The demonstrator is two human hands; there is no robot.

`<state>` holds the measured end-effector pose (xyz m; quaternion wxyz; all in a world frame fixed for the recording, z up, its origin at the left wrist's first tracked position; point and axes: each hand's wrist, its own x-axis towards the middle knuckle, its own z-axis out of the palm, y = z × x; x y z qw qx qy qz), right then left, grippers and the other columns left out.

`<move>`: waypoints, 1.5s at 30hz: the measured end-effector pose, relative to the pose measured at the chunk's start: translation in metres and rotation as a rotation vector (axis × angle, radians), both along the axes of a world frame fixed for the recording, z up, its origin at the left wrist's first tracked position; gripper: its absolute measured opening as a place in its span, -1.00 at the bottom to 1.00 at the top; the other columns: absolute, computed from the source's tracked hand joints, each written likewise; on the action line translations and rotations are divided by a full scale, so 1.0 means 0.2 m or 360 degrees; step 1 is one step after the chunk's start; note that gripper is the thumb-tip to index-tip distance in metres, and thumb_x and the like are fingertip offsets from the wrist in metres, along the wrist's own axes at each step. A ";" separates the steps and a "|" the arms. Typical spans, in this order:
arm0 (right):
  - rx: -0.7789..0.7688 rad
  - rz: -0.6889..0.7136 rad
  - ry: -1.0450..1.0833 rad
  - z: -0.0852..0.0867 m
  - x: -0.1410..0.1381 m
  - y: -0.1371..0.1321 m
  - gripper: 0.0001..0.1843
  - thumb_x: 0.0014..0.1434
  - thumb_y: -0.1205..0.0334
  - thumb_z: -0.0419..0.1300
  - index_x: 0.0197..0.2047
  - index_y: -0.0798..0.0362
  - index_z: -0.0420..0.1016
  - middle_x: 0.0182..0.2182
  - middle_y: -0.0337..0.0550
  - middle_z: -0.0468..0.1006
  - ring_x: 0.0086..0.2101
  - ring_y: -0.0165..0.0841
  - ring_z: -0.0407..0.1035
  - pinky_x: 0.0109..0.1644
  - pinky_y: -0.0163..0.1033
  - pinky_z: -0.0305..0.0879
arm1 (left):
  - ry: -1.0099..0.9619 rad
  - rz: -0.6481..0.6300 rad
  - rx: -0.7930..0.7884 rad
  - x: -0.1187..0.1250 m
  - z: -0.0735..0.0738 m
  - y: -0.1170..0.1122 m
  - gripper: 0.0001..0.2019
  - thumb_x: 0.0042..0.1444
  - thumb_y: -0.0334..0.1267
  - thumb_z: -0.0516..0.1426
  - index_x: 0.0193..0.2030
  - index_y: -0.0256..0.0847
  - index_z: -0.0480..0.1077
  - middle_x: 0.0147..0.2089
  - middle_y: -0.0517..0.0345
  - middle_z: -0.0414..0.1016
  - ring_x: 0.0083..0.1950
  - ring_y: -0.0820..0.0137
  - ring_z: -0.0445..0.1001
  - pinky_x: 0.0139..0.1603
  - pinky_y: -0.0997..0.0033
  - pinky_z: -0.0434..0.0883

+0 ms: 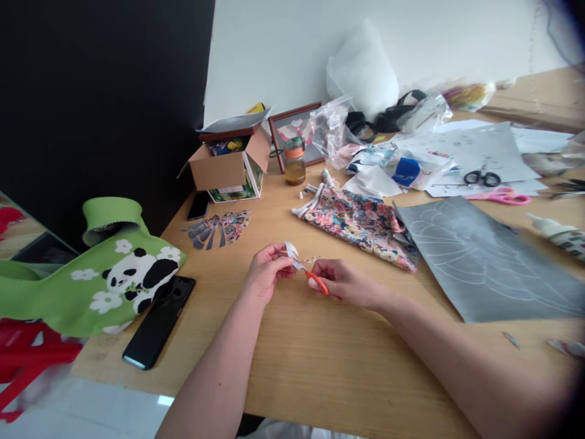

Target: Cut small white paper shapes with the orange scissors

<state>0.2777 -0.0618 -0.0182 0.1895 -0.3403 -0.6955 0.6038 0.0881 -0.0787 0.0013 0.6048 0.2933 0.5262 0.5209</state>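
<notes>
My left hand (pixel 267 271) pinches a small curled strip of pale paper (pixel 291 249) above the wooden table (pixel 320 360). Just to its right, my right hand (pixel 345 283) grips small orange-handled scissors (pixel 315 279), and their blades meet the paper strip. Both hands hover near the table's middle. A fan of cut floral and grey pieces (pixel 219 228) lies to the far left of the hands. Floral fabric (pixel 361 222) lies beyond my right hand, and a grey sheet with white drawn lines (pixel 479 262) spreads to the right.
A black phone (pixel 158 323) lies by a green panda bag (pixel 105 280) at the left edge. A cardboard box (pixel 228 164), a second phone (pixel 198 206), a jar (pixel 295 161), a picture frame (pixel 297 131), plastic bags, papers, black scissors (pixel 482 178) and pink scissors (pixel 500 196) crowd the back.
</notes>
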 end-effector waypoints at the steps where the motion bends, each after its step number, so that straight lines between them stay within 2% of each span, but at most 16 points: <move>1: 0.0001 -0.0002 -0.0005 0.00 0.00 0.00 -0.45 0.10 -0.33 0.19 -0.37 0.05 0.29 -0.59 -0.38 0.24 -0.60 -0.50 0.07 -0.55 -0.33 -0.01 | 0.0004 0.0000 -0.0006 0.00 0.00 0.00 -0.59 -0.34 -0.38 0.33 -0.24 -0.33 0.43 -0.47 0.14 0.55 -0.57 0.52 0.40 -0.51 0.55 0.33; 6: 0.0015 -0.0023 -0.0036 -0.01 0.00 0.01 -0.47 0.09 -0.30 0.21 -0.39 0.05 0.29 -0.59 -0.37 0.25 -0.60 -0.50 0.08 -0.55 -0.33 -0.01 | 0.0019 -0.0004 -0.0032 0.00 0.00 0.00 -0.60 -0.33 -0.41 0.31 -0.23 -0.34 0.43 -0.49 0.15 0.54 -0.58 0.53 0.40 -0.52 0.55 0.32; 12: 0.0034 -0.0027 -0.0057 -0.01 0.00 0.01 -0.46 0.10 -0.31 0.21 -0.39 0.05 0.32 -0.60 -0.36 0.27 -0.60 -0.50 0.09 -0.55 -0.33 0.00 | 0.0034 -0.0024 -0.0047 -0.01 -0.01 0.00 -0.60 -0.30 -0.42 0.31 -0.22 -0.34 0.42 -0.46 0.06 0.58 -0.56 0.51 0.42 -0.49 0.53 0.35; 22: -0.0028 0.0050 -0.0007 -0.03 0.01 0.01 -0.44 0.15 -0.32 0.17 -0.34 0.07 0.32 -0.54 -0.30 0.32 -0.59 -0.51 0.10 -0.58 -0.37 0.00 | -0.0004 -0.0047 -0.0012 -0.01 0.00 -0.01 -0.57 -0.32 -0.42 0.34 -0.21 -0.34 0.42 -0.49 0.12 0.55 -0.56 0.50 0.43 -0.49 0.53 0.34; 37: -0.0045 0.0009 -0.0020 -0.02 0.01 0.00 -0.49 0.12 -0.26 0.24 -0.38 0.07 0.33 -0.61 -0.36 0.28 -0.62 -0.52 0.09 -0.60 -0.38 -0.01 | -0.0016 -0.0101 -0.0004 -0.01 -0.01 0.00 -0.56 -0.31 -0.45 0.35 -0.19 -0.34 0.41 -0.43 0.12 0.56 -0.52 0.49 0.45 -0.45 0.51 0.39; 45: 0.0022 -0.0026 -0.0015 -0.03 0.01 0.01 -0.49 0.10 -0.26 0.25 -0.38 0.06 0.34 -0.59 -0.34 0.30 -0.60 -0.51 0.10 -0.57 -0.36 0.00 | -0.0013 -0.0103 -0.0004 -0.01 -0.01 -0.01 -0.59 -0.27 -0.46 0.33 -0.18 -0.34 0.42 -0.41 0.10 0.56 -0.52 0.49 0.45 -0.44 0.50 0.39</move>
